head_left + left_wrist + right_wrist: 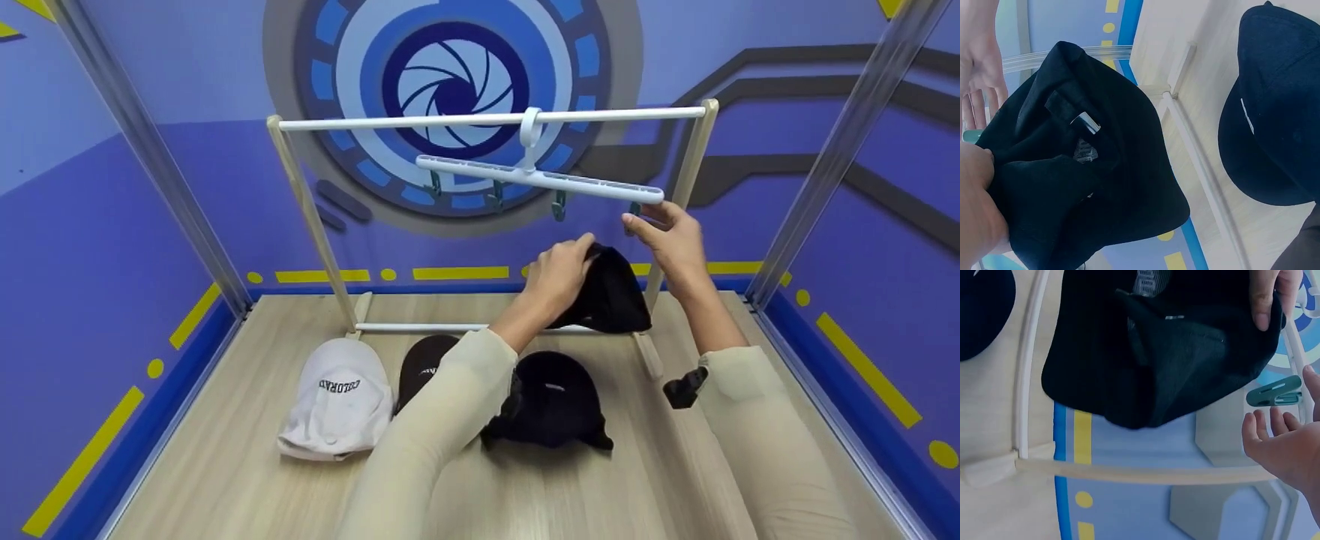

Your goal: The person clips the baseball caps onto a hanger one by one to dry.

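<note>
My left hand (556,276) grips a black cap (616,296) by its edge and holds it up below the right end of a white clip hanger (472,169). In the left wrist view the cap's inside shows, with a metal buckle (1088,122) on its strap. My right hand (679,244) is raised at the hanger's right end. Around the green clip (1275,392) there, its thumb and fingers stand apart, the fingers lying just below the clip in the right wrist view. Several clips hang along the bar.
The hanger hooks over the white top rail (405,121) of a wooden-sided rack. On the table (232,427) lie a white cap (337,390), a dark brown cap (420,367) partly behind my left sleeve, and a navy cap (555,397). Patterned walls stand behind and at both sides.
</note>
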Demonstrator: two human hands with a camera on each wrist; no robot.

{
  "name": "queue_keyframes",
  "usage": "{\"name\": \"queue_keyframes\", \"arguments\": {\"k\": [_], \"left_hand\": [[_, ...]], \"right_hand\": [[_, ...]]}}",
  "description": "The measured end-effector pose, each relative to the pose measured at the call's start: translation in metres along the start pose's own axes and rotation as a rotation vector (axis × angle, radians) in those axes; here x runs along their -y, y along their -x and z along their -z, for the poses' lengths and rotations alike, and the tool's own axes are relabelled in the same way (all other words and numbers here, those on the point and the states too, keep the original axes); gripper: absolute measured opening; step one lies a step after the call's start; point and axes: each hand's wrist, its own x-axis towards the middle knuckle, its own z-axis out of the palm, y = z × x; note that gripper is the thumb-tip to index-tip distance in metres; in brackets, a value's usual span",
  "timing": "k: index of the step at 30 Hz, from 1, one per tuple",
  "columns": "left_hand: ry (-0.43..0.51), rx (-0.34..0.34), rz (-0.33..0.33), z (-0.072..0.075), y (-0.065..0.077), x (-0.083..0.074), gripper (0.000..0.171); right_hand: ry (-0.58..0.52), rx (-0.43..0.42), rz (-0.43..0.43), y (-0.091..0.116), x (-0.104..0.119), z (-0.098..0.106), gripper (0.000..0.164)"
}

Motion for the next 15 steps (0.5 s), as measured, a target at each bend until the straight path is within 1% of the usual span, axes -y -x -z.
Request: {"name": "queue_keyframes", "arguments": {"k": [4, 6, 12, 15], "left_hand": [[0.011, 0.012, 0.011, -0.0012, -0.0004, 0.0009, 0.020], [0.015, 0.015, 0.016, -0.0022, -0.0006, 0.0009, 0.020], [0.012, 0.012, 0.021, -0.0057, -0.0010, -0.0015, 0.022], [0.011, 0.006, 0.019, -0.0070, -0.0008, -0.0025, 0.022]], "right_hand": [[-0.153, 0.017, -0.029, 0.0011, 0.0002, -0.0047, 0.074], [-0.201, 0.016, -0.022, 0.0019, -0.0004, -0.0064, 0.071], [-0.200, -0.050, 0.017, 0.0036, -0.0028, -0.0084, 0.060], [-0.168, -0.081, 0.035, 0.0037, -0.0027, -0.0085, 0.056]]}}
